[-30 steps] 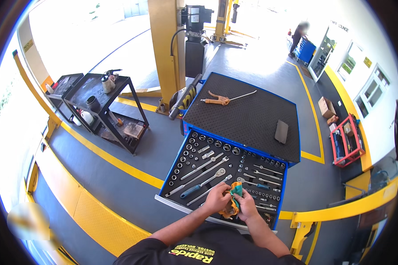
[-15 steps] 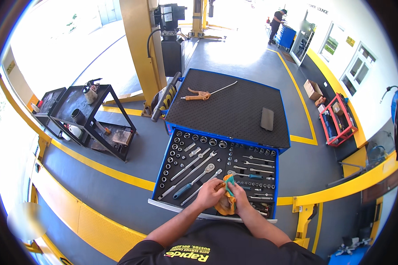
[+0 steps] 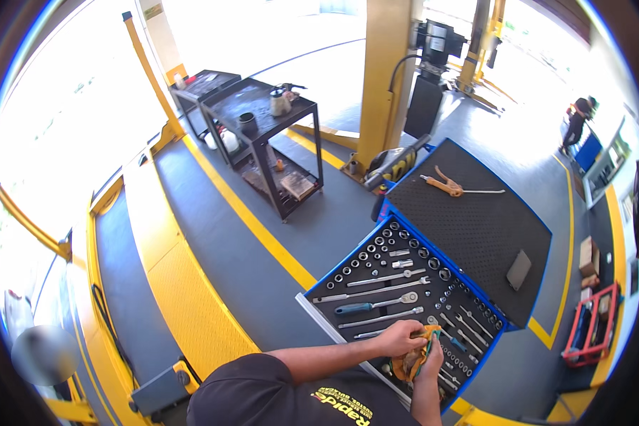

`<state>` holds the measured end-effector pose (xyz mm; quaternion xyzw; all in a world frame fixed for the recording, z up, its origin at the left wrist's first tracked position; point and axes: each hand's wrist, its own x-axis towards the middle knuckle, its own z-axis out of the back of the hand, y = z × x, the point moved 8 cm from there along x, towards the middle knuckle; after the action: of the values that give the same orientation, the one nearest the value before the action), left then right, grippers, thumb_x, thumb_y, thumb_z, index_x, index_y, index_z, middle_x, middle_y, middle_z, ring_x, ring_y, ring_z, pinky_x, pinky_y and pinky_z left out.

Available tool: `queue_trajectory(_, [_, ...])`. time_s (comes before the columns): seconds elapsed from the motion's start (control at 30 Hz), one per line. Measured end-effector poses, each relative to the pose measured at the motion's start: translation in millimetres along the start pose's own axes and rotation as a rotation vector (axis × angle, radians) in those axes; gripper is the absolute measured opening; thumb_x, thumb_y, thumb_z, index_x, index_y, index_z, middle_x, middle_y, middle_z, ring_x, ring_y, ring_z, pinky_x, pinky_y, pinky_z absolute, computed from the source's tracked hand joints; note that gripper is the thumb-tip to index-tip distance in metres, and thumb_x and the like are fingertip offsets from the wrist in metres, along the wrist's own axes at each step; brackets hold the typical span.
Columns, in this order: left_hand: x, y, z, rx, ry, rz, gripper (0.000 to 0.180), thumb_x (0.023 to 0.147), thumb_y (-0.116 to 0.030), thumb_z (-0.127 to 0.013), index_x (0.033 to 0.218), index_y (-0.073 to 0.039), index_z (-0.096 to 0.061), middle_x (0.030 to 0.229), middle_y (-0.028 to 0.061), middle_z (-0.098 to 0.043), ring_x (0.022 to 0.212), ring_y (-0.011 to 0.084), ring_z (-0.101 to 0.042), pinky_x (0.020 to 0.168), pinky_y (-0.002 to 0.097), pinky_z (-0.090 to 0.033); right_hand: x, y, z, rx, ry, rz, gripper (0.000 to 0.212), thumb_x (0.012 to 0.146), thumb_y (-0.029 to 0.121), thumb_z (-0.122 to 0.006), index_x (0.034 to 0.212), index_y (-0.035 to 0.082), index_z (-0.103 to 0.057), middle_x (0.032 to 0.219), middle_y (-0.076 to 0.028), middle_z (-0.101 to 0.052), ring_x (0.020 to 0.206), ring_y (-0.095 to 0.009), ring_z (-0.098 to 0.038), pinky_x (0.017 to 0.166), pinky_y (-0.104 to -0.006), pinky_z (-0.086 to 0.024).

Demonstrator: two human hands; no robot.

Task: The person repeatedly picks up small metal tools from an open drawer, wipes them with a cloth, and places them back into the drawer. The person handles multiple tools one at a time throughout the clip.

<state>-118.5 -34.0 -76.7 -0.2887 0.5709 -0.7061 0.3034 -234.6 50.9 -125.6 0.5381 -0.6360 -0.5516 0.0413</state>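
Observation:
Between my hands is a crumpled orange and green cloth (image 3: 409,365), held above the front part of an open tool drawer (image 3: 307,304). My left hand (image 3: 402,336) pinches the cloth from the left, and my right hand (image 3: 432,361) grips its right side. Whether anything is wrapped inside cannot be seen. Below them, the drawer's black foam holds rows of sockets (image 3: 363,256), a blue-handled ratchet (image 3: 376,304), extension bars and smaller wrenches. My hands and the cloth cover some of the tools.
On the cabinet's black top (image 3: 468,220) lie an orange air blow gun (image 3: 444,186) and a dark phone-like slab (image 3: 518,270). Black metal carts (image 3: 263,128) stand at the far left, beside a yellow lift post (image 3: 383,85). A red rack (image 3: 591,324) is at right; a person (image 3: 576,124) stands far off.
My view has swung left and tilted, so the cabinet and drawer now appear farther right. The cloth stays in both hands, above the drawer.

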Motion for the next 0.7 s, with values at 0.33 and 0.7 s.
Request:
queue_trajectory(0.33, [-1.9,-23.6,8.0,-0.004,0.183,-0.024,0.021,0.083,-0.003,-0.066,0.103,0.003,-0.069,0.098,0.0118,-0.062,0.093,0.0267,-0.066,0.084,0.0362,-0.053,-15.7,17.5,-9.2,-0.203,0.162,0.163,0.032,0.106,0.018,-0.051,0.134,0.001,-0.052,0.117,-0.008,-0.064,0.103,-0.016,-0.065,0.09,-0.0291,-0.053])
queue_trajectory(0.7, [-9.0,-15.9,16.3,-0.131,-0.02,-0.033,0.023,0.087,-0.014,-0.076,0.102,0.0,-0.066,0.091,0.0073,-0.065,0.085,0.0153,-0.063,0.078,0.0314,-0.052,-35.8,38.7,-27.9,-0.446,0.226,0.374,0.045,0.109,0.022,-0.046,0.146,-0.003,-0.041,0.134,-0.014,-0.055,0.123,-0.022,-0.055,0.105,-0.0323,-0.043])
